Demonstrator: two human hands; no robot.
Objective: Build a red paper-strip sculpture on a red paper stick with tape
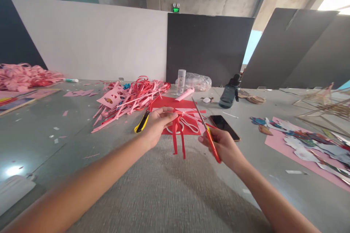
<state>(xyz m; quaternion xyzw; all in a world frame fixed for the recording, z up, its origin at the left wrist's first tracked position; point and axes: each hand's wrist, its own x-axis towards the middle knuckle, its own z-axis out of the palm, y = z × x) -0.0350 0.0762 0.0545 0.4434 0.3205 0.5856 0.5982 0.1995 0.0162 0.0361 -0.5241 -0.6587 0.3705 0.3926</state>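
Between the fingers of my left hand (156, 125) are red paper strips (175, 138), pinched at the top so that two ends hang down. Pink strips and a loop of white cord (190, 125) show beside them, over red paper sheets (171, 102) on the table. My right hand (220, 142) grips a pair of scissors (210, 139) with red handles, blades pointing up and away; whether the blades are parted is hard to make out. Just left of my left hand lies a yellow and black utility knife (142, 122). A phone (224, 127) rests beyond my right hand.
A heap of pink and red strips (131, 98) lies behind to the left. Farther back stand a clear spray bottle (181, 82) and a dark water bottle (229, 93). Paper cutouts on a pink sheet (276, 142) and a stick frame (322, 107) are at the right.
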